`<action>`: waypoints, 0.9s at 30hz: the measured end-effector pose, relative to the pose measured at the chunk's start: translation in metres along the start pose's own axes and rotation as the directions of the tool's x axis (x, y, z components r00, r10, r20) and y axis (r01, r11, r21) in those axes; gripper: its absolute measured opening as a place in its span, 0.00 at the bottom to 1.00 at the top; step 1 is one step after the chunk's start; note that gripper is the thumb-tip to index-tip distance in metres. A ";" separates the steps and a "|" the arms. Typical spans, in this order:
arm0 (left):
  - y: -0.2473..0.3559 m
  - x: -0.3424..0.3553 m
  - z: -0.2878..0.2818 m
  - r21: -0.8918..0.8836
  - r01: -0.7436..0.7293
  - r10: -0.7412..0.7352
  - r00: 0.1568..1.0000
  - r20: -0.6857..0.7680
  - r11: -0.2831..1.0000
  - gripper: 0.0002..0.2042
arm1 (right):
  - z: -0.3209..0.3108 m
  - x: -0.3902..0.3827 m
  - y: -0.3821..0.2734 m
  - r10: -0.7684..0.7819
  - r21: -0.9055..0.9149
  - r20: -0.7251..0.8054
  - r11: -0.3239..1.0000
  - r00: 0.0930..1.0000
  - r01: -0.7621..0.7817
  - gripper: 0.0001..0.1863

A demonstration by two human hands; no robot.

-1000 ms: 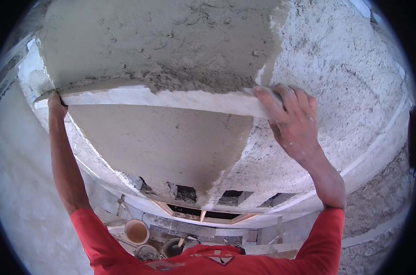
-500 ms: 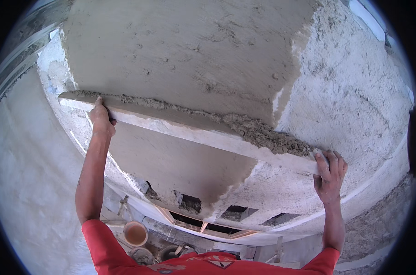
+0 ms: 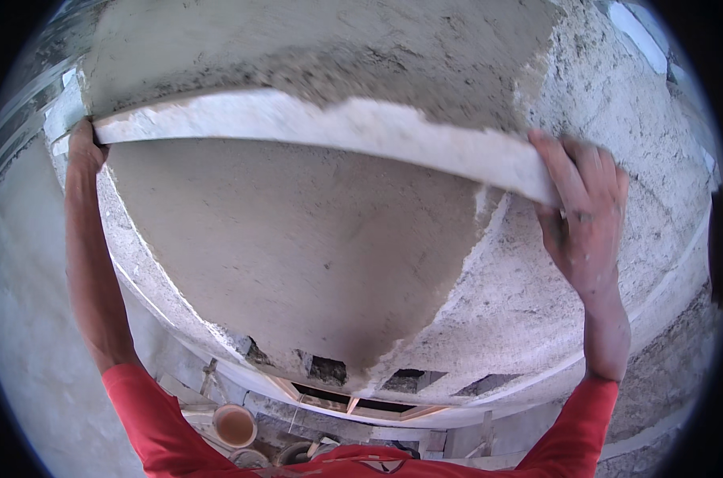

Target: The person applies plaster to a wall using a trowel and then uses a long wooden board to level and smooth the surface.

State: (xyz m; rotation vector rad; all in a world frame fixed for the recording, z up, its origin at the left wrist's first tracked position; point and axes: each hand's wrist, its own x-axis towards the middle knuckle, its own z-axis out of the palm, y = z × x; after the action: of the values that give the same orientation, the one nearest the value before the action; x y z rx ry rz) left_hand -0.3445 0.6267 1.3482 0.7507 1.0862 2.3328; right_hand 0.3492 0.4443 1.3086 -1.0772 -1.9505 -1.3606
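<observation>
A long, pale straightedge board [image 3: 322, 127] spans the plastered wall, its upper edge ragged and blurred, with a speckled band of grey mortar along it. My left hand [image 3: 86, 147] grips the board's left end. My right hand [image 3: 585, 207] is wrapped round its right end, fingers over the top edge and flecks of plaster on the skin. Smooth grey wet plaster [image 3: 290, 231] shows above and below the board. Rough, whitish wall surface [image 3: 616, 111] lies to the right, and a narrow light strip borders the plaster on the left.
Dark square recesses [image 3: 327, 369] run along the wall's lower part, above a light wooden frame [image 3: 352, 405]. Further down are a bucket of orange-brown liquid [image 3: 234, 426], other containers and some planks and timber [image 3: 210, 382]. A smooth pale wall [image 3: 19, 279] curves along the left.
Since half a second ago the board has moved up in the view, with both hands following, the left also leftward. More smooth plaster shows beneath it; the thick mortar clumps along its top appear blurred.
</observation>
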 end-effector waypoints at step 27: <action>-0.005 -0.215 0.086 0.217 0.145 -0.158 0.986 0.044 0.965 0.10 | -0.025 -0.097 0.102 0.065 -0.044 0.029 0.997 0.997 -0.064 0.38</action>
State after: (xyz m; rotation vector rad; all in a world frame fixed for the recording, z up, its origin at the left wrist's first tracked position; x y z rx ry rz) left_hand -0.1279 0.5462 1.3300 0.7815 1.3329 2.0744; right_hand 0.4874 0.4086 1.2948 -1.1772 -1.8991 -1.3644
